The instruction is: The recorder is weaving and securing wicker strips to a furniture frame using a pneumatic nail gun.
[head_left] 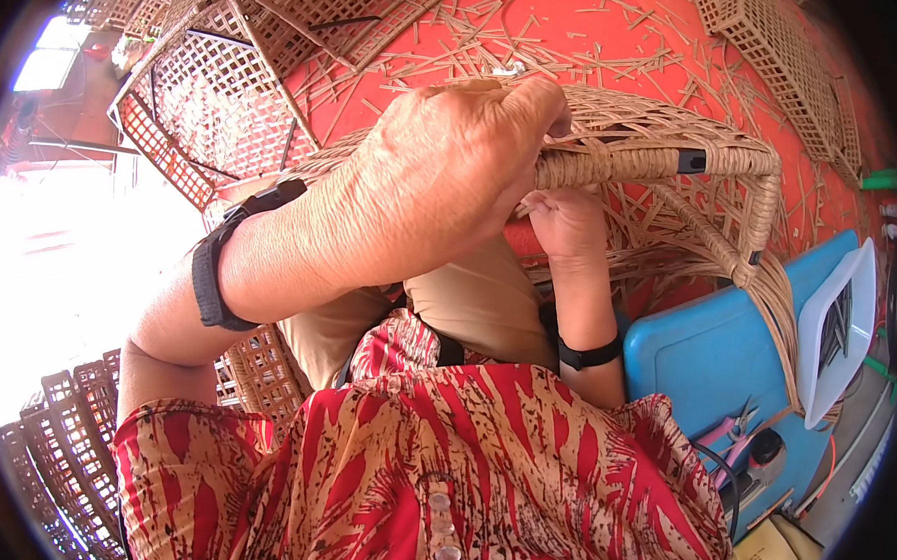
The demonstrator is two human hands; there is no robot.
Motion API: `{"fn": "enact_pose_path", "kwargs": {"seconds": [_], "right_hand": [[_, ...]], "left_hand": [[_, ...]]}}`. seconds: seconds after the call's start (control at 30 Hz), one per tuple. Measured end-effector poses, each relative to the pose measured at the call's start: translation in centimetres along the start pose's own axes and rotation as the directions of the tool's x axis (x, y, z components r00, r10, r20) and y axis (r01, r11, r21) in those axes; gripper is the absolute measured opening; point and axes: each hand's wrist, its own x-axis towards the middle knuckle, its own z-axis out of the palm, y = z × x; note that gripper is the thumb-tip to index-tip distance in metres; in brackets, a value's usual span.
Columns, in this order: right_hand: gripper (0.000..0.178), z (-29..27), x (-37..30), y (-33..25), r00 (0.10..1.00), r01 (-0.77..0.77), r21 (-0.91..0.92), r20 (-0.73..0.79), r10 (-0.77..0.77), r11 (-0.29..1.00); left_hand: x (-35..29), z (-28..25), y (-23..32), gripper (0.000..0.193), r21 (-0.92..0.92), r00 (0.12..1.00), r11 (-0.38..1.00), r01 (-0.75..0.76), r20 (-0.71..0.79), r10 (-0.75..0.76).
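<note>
A woven rattan piece [615,137] with a thick, strand-wrapped rail [608,169] lies across in front of me, above my lap. My left hand [449,150] is closed over the left part of this rail, its fingers curled down and mostly hidden behind the hand. Just below the rail, my right hand [571,225] is closed in a pinch. A thin pale end, apparently a rattan strand, shows at its fingertips. Black tape [691,161] is wound round the rail farther right, near the bent, wrapped corner [763,184].
Cut rattan bits litter the red floor [579,35]. Woven panels [216,100] stand at far left, another [778,64] at far right. On the right, a blue stool [706,341] bears a white tray [837,332] of dark strips, pliers [738,423] and a bundle of long strands [782,325].
</note>
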Motion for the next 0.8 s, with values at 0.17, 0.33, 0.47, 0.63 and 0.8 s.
{"fn": "enact_pose_path", "kwargs": {"seconds": [0.17, 0.33, 0.47, 0.63, 0.8], "right_hand": [[0.03, -0.2, 0.2, 0.0, 0.999, 0.008, -0.023, 0.036, -0.007, 1.0], [0.022, -0.3, 0.5, 0.5, 1.0, 0.001, -0.059, -0.018, -0.002, 0.998], [0.019, -0.3, 0.7, 0.6, 1.0, -0.011, -0.049, 0.016, 0.012, 0.999], [0.018, 2.6, 0.6, 0.5, 0.967, -0.024, -0.063, -0.253, 0.007, 0.998], [0.018, 0.7, 0.9, 0.8, 0.997, 0.014, -0.047, -0.077, -0.017, 0.999]], "left_hand": [[0.1, 0.1, 0.0, 0.017, -0.033, 0.999, 0.999, -0.031, -0.019, 0.031], [0.0, -0.1, 0.1, 0.017, 0.009, 1.0, 1.0, -0.003, -0.005, 0.003], [0.2, 0.1, 0.1, 0.019, -0.005, 0.997, 0.997, -0.073, -0.024, 0.073], [0.0, 0.1, 0.5, 0.022, 0.014, 1.0, 1.0, -0.012, -0.002, 0.012], [0.1, 0.6, 0.3, 0.023, 0.03, 0.999, 0.999, -0.044, -0.014, 0.045]]}}
